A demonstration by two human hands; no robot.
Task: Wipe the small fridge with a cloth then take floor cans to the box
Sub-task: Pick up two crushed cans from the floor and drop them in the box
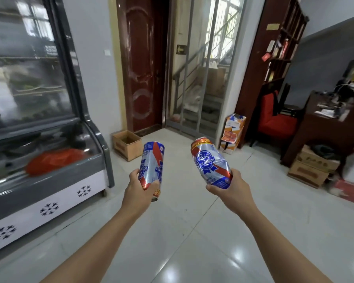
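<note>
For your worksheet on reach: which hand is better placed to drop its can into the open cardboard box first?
Left, probably: the left hand and its can sit nearer the open box than the right hand.

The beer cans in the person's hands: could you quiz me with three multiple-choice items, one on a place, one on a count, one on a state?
1. Where does the open brown cardboard box stand?
A. on the desk
B. on the floor beside the dark red door
C. atop the fridge

2. How many blue, red and silver beer cans are held?
A. one
B. two
C. three

3. What state is the can in the right hand?
A. dented
B. smooth
C. flattened to a disc

Answers:
1 B, it sits on the pale tiles by the door.
2 B, the left hand grips the left can, the right hand the right can.
3 A, its side is visibly creased.
</note>
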